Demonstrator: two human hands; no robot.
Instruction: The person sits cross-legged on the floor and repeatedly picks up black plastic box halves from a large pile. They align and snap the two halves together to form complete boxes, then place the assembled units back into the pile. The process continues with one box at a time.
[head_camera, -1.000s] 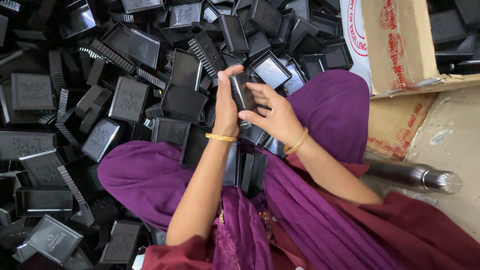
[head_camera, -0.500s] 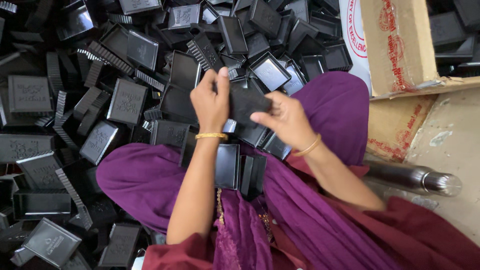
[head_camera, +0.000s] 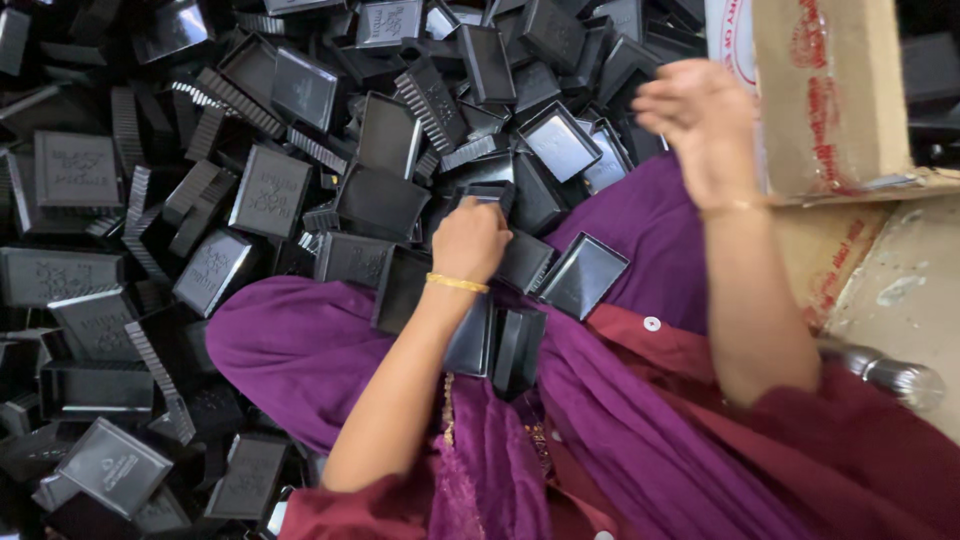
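Our left hand (head_camera: 470, 240), fingers curled, grips a black plastic tray (head_camera: 487, 192) in the tray pile (head_camera: 200, 200); our right hand (head_camera: 705, 125) hovers empty, fingers loosely bent, beside the cardboard box (head_camera: 830, 100).

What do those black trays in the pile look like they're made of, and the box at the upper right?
Black trays: thin moulded plastic by the look, semi-gloss, with light glinting off flat bottoms and ribbed edges. Box: brown corrugated cardboard, matte, with red print and a worn flap. The left hand rests on the trays; the right hand is raised near the box, seemingly empty.
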